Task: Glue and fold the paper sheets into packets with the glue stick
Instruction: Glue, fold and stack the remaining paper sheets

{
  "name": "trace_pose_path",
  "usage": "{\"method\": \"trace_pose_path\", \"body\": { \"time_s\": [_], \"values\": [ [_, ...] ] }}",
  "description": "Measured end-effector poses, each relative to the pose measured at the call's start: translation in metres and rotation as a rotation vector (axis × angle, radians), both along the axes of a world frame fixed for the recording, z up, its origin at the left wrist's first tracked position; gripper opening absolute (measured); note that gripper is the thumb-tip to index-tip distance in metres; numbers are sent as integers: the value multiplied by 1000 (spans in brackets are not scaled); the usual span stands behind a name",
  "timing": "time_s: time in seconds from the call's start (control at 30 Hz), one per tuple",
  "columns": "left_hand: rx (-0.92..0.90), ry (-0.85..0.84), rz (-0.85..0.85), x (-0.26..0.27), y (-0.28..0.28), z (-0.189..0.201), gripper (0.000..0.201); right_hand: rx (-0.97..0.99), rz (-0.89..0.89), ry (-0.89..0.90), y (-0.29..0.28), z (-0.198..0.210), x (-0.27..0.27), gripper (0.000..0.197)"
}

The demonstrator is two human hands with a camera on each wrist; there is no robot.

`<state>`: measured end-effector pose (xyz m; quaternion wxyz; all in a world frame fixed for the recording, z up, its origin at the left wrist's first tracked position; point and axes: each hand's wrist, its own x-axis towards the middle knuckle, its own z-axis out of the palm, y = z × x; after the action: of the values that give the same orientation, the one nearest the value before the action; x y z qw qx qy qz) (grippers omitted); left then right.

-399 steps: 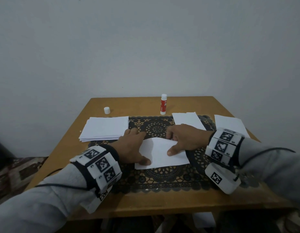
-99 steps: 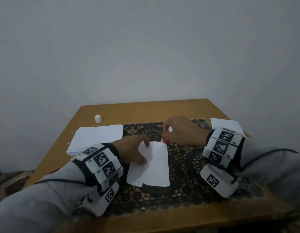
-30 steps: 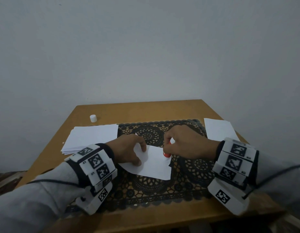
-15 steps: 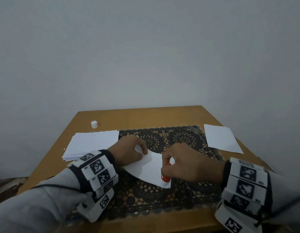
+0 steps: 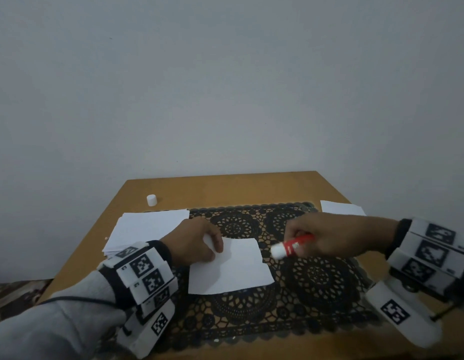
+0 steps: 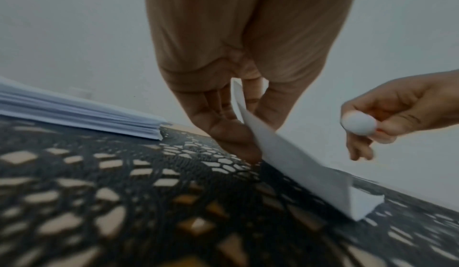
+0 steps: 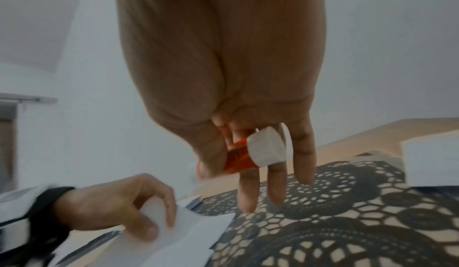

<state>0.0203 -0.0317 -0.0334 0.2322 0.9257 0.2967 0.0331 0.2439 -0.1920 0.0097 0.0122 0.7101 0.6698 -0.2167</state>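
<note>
Left hand point(image 5: 193, 242) pinching paper sheet point(image 5: 231, 266) (corner raised), right hand point(image 5: 329, 237) gripping glue stick point(image 5: 293, 246).

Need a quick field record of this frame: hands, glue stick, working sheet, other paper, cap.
left hand: pinches the lifted edge of the folded sheet
right hand: grips the glue stick, raised off the paper
folded sheet: on the lace mat, one edge raised
paper stack: left of the mat
single sheet: far right
white cap: off the stick, far left on the table
</note>
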Motion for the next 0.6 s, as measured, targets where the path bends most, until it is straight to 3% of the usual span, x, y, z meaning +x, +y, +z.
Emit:
{"method": "trace_pose_path", "body": {
  "time_s": [0.13,0.3,0.43,0.6],
  "values": [
    [42,50,50,-3,-3,-4,17,259,-213,191,11,-12,17,17],
    [91,165,52,1,-11,-5,30,600,-341,226,53,-21,29,18],
    [122,199,45,0,-12,-5,37,625,-460,225,100,-25,39,25],
    [126,190,5,-2,-12,-4,35,610,-538,95,143,-34,47,27]
  ]
}}
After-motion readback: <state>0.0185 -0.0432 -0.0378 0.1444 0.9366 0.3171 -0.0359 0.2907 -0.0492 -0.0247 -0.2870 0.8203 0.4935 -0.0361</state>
